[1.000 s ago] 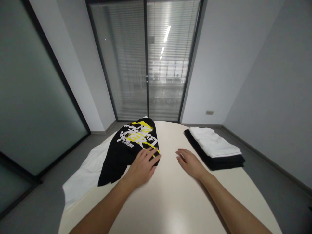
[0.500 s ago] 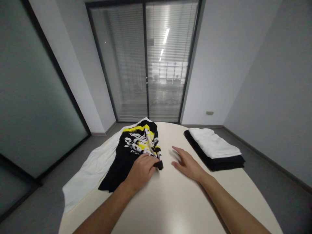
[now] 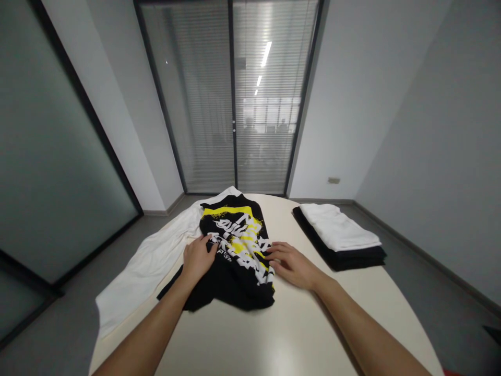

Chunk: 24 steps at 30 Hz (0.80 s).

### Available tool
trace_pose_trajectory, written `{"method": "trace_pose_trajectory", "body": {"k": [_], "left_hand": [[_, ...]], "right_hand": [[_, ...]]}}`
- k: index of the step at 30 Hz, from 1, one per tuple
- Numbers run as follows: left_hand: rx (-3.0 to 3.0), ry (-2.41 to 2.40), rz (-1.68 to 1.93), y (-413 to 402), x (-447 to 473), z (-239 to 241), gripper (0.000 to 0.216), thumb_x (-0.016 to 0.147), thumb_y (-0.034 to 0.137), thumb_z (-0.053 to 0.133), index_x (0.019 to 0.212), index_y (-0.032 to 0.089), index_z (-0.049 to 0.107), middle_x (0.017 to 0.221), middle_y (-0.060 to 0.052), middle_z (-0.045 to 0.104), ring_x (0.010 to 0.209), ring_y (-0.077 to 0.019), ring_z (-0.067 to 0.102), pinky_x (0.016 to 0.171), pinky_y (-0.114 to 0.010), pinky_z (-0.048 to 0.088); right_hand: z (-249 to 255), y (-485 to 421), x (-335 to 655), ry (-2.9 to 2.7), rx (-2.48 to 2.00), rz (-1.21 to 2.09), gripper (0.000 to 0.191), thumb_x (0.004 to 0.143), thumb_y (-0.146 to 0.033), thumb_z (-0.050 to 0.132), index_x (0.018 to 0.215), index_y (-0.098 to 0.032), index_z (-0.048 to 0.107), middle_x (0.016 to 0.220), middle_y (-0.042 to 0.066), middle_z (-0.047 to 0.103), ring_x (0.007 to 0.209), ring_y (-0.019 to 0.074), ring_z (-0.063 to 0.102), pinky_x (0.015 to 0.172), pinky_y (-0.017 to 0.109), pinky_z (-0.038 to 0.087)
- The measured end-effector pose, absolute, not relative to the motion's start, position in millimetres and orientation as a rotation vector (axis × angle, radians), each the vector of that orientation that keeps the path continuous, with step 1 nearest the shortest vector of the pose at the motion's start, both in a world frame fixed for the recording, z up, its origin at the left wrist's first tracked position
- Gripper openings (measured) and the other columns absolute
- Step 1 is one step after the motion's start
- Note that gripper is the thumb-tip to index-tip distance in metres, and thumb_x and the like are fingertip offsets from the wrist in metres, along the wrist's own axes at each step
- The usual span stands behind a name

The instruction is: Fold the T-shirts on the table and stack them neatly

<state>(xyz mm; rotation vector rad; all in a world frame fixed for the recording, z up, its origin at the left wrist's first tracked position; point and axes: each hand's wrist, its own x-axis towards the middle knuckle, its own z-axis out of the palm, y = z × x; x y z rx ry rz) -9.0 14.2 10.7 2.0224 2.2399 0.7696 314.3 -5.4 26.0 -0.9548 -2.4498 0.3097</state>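
Note:
A black T-shirt (image 3: 235, 279) with a white and yellow print lies rumpled on the table, its lower edge wavy. My left hand (image 3: 199, 256) rests on the left part of the shirt, palm down, thumb apart from the fingers. At the shirt's right edge is my right hand (image 3: 290, 262), its fingers slightly bent and touching the fabric, its thumb held apart. Neither hand appears to grip the cloth. Behind and to the left of the black shirt, a white garment (image 3: 144, 269) stretches along the table's left edge.
On the right of the pale round-edged table (image 3: 242, 344) is a stack of a folded white garment (image 3: 338, 227) on folded black cloth (image 3: 352, 259). Beyond the table stand a glass partition with blinds (image 3: 258, 156) and grey walls.
My left hand has let go of the shirt's right edge and moved left across it. The shirt's folded-over right part now lies spread wider. My right hand has come to its right edge.

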Motion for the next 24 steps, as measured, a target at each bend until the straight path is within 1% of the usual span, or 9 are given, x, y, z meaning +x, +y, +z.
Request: {"method": "trace_pose_trajectory", "body": {"k": [3,5,7,10,14,16,19,21,24], "left_hand": [[2.203,1.994,0.988,12,-1,11,0.040,0.095,0.019,0.047,0.132,0.017,0.061,0.142,-0.012,0.058,0.132,-0.0283,0.053,0.117,-0.053,0.033],[2.386,1.689,1.127,6,10,14,0.046,0.095,0.013,0.041,0.138,0.017,0.057,0.146,-0.011,0.054,0.134,-0.0238,0.051,0.118,-0.046,0.037],[2.491,1.494,1.154,-2,21,16,0.049,0.094,0.010,0.038,0.139,0.018,0.055,0.145,-0.010,0.055,0.133,-0.0221,0.052,0.116,-0.043,0.041],[2.562,1.447,1.093,-11,31,18,0.047,0.093,0.009,0.041,0.134,0.020,0.060,0.141,-0.010,0.058,0.129,-0.0230,0.055,0.112,-0.043,0.045],[2.445,1.789,1.011,-15,31,17,0.041,0.093,0.024,0.056,0.134,0.021,0.062,0.150,-0.015,0.049,0.131,-0.0317,0.053,0.108,-0.050,0.046],[2.367,1.914,0.905,-13,27,16,0.037,0.093,0.025,0.057,0.129,0.020,0.066,0.142,-0.015,0.057,0.126,-0.0327,0.057,0.108,-0.052,0.044],[2.406,1.793,0.821,-7,23,13,0.035,0.094,0.013,0.049,0.120,0.022,0.071,0.124,-0.010,0.071,0.117,-0.0265,0.064,0.111,-0.050,0.041],[2.493,1.631,0.862,-6,25,13,0.043,0.091,0.004,0.045,0.121,0.022,0.071,0.123,-0.008,0.072,0.115,-0.0237,0.065,0.111,-0.048,0.043],[2.725,1.279,0.865,-15,33,19,0.053,0.087,-0.001,0.043,0.128,0.023,0.066,0.126,-0.008,0.069,0.119,-0.0214,0.063,0.110,-0.047,0.044]], "right_hand": [[28,-8,311,-2.424,-0.967,0.320,0.029,0.098,-0.032,0.052,0.115,-0.024,0.074,0.122,0.010,0.071,0.125,0.0262,0.057,0.110,0.048,0.043],[29,-8,309,-2.416,-0.949,0.332,0.029,0.098,-0.033,0.051,0.114,-0.025,0.074,0.120,0.009,0.072,0.124,0.0261,0.058,0.110,0.048,0.043],[29,-9,307,-2.410,-0.930,0.348,0.029,0.099,-0.032,0.050,0.115,-0.025,0.073,0.116,0.008,0.073,0.120,0.0252,0.060,0.108,0.046,0.044],[27,-9,305,-2.361,-1.024,0.368,0.031,0.100,-0.033,0.048,0.119,-0.024,0.070,0.112,0.008,0.074,0.108,0.0243,0.066,0.099,0.043,0.049],[25,-9,308,-2.275,-1.159,0.386,0.032,0.100,-0.035,0.047,0.120,-0.022,0.068,0.114,0.010,0.073,0.104,0.0243,0.067,0.096,0.041,0.051],[24,-10,309,-2.274,-1.160,0.406,0.032,0.100,-0.035,0.048,0.120,-0.022,0.068,0.115,0.010,0.072,0.105,0.0242,0.067,0.096,0.040,0.051],[25,-11,309,-2.265,-1.175,0.432,0.032,0.100,-0.036,0.048,0.120,-0.022,0.068,0.114,0.010,0.072,0.105,0.0242,0.067,0.096,0.040,0.051],[26,-11,307,-2.235,-1.208,0.453,0.033,0.100,-0.038,0.047,0.120,-0.023,0.068,0.113,0.010,0.072,0.104,0.0242,0.067,0.096,0.040,0.051],[27,-12,303,-2.129,-1.249,0.529,0.034,0.100,-0.042,0.047,0.121,-0.024,0.067,0.112,0.009,0.073,0.103,0.0238,0.068,0.096,0.040,0.051]]}}
